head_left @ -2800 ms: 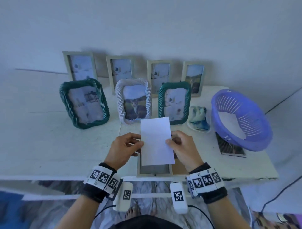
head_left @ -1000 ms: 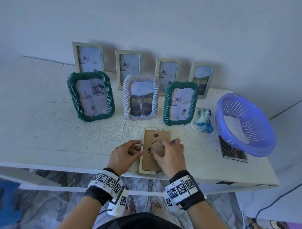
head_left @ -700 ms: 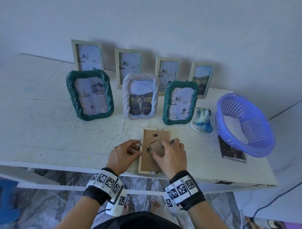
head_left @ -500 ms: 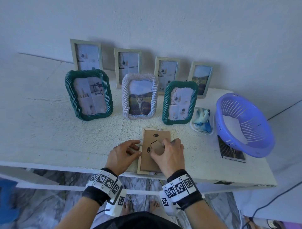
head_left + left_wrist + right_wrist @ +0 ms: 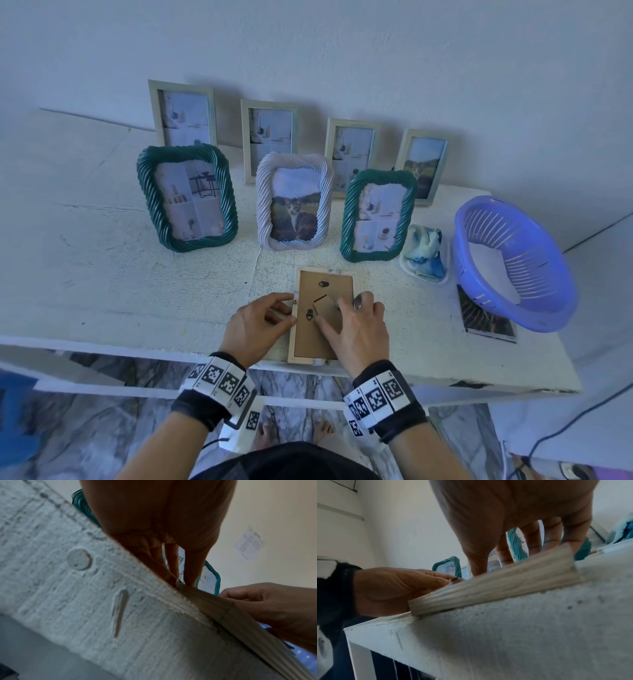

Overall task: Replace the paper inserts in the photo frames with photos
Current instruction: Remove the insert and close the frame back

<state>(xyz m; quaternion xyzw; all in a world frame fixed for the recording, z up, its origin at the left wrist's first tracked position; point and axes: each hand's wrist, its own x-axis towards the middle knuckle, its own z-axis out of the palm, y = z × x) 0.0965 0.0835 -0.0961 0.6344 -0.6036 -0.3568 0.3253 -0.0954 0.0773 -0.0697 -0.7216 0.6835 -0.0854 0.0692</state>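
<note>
A frame (image 5: 323,315) lies face down at lower centre, at the table (image 5: 137,291) edge, with the left hand (image 5: 257,325) at its left side and the right hand (image 5: 356,329) on its back. Above it three frames stand in a row, four more behind them at the wall. At right sits a basket (image 5: 513,263), a dish (image 5: 426,257) to its left and a photo (image 5: 486,318) partly under it.

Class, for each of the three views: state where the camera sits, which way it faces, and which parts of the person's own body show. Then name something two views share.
Head: above, facing forward and down at the face-down frame, both hands, forearms, feet.
Left wrist: below the left hand, facing along its fingers over the table edge; right hand visible.
Right wrist: under the right hand, facing along its fingers; left hand visible.
Shared: both wrist views show the frame's ribbed edge.
</note>
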